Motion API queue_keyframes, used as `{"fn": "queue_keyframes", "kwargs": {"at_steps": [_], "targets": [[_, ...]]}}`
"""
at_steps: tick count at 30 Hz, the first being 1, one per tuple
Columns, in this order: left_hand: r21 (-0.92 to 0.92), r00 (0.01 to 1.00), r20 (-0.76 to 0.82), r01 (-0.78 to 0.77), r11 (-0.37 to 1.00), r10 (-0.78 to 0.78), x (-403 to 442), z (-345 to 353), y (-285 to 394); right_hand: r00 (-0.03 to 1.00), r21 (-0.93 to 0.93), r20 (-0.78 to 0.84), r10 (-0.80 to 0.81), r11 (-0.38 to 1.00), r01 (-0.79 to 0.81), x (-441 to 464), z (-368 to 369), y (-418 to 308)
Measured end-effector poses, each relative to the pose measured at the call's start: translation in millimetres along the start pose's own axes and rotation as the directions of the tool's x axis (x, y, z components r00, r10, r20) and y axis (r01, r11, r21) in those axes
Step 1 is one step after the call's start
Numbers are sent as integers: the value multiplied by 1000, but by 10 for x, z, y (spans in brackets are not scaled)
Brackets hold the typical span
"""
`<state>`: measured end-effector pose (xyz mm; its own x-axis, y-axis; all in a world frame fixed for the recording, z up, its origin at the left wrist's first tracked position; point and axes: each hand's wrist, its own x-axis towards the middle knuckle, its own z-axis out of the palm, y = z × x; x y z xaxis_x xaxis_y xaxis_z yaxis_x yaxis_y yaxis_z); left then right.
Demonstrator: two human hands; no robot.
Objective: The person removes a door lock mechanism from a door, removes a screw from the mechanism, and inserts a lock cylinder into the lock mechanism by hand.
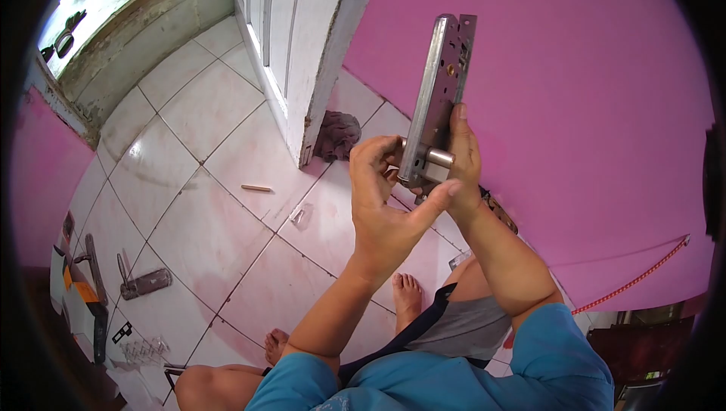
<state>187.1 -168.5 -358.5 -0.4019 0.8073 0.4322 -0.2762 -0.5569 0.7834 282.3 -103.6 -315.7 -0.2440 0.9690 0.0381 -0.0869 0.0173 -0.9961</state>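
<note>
A metal mortise lock (440, 101) is held upright in front of the pink wall, its long faceplate towards the left. My right hand (466, 158) grips its lower part from behind, fingers along the far side. Through the lock's lower end sticks a shiny lock cylinder (439, 157). My left hand (382, 203) is closed about that cylinder: the curled fingers meet its left end, and the thumb stretches across below its right end. The lock hides part of the left fingertips.
A white door (302, 55) stands ajar, with a crumpled cloth (337, 136) at its foot. On the tiles lie a small stick (256, 188), a clear plastic piece (302, 217), a door handle plate (147, 283) and another handle (92, 267). A red cord (635, 279) hangs at right.
</note>
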Motion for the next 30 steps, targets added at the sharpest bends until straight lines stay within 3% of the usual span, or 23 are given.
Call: {"fn": "queue_keyframes", "kwargs": {"at_steps": [7, 9, 11, 12, 14, 15, 17, 21, 25, 30], "targets": [[-43, 999, 34, 38, 998, -37, 51, -32, 21, 998, -79, -44, -39, 996, 35, 2, 54, -39], [-54, 998, 49, 45, 998, -43, 62, -63, 33, 978, -189, -101, -184, 968, 162, 10, 86, -35], [-194, 961, 77, 277, 941, -267, 73, -112, 41, 956, -231, -110, -272, 942, 242, 39, 101, -5], [-192, 960, 78, 279, 941, -269, 89, -136, 29, 926, -276, -115, -360, 907, 318, 49, 104, 8], [-390, 908, 177, 419, 820, -380, 128, -168, -34, 925, -330, -112, -364, 892, 310, 37, 105, 19], [-387, 906, 181, 424, 819, -383, 125, -170, -83, 924, -384, -105, -368, 872, 303, 31, 109, 27], [-552, 871, 175, 472, 687, -458, 99, -175, -216, 896, -430, -125, -427, 837, 339, 56, 138, 56], [-673, 860, 276, 491, 553, -428, 97, -208, -330, 901, -489, -117, -418, 814, 314, 66, 121, 84], [-680, 853, 321, 509, 527, -411, 123, -218, -385, 910, -543, -133, -393, 797, 265, 63, 113, 55], [-527, 809, 326, 585, 616, -489, 156, -226, -408, 921, -567, -124, -369, 788, 240, 57, 108, 107]]}}
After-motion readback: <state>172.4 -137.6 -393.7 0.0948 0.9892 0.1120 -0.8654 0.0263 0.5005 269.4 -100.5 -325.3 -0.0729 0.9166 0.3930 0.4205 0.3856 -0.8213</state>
